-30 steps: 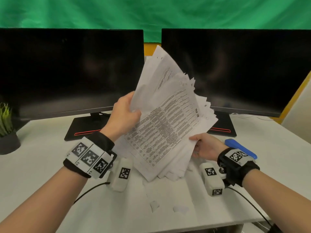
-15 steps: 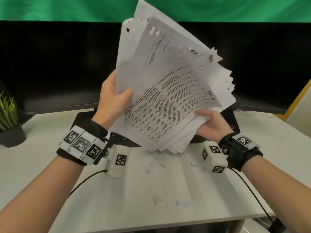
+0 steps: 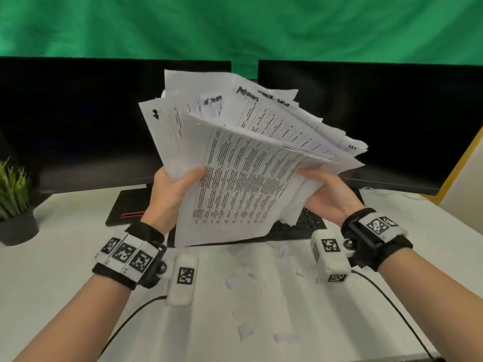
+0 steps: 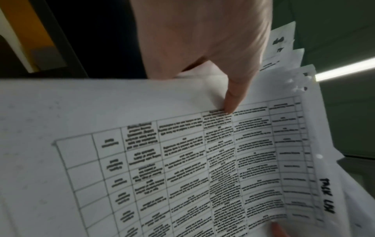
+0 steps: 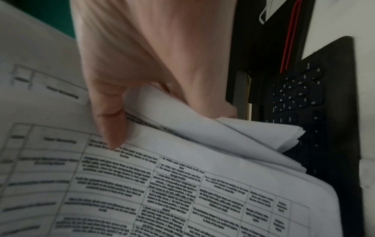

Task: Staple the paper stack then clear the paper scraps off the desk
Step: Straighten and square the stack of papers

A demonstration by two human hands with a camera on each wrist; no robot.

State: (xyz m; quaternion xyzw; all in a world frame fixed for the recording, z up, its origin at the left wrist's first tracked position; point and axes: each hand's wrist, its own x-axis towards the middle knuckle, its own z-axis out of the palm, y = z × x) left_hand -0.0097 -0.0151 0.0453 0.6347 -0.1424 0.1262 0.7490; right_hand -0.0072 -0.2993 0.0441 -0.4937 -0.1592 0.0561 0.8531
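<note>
Desk (image 3: 65, 270): white, paper scraps (image 3: 244, 331) scattered.
Left hand (image 3: 170, 194): grips paper stack (image 3: 243, 184).
Right hand (image 3: 329, 197): grips its opposite edge, aloft.

The paper stack (image 3: 243, 173) has tipped from upright toward flat, its sheets fanning wider; both hands have shifted closer along its near edge.

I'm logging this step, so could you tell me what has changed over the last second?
Both hands lifted the paper stack off the desk, uncovering the keyboard. The left hand and right hand keep their grip. The paper scraps stay put.
</note>
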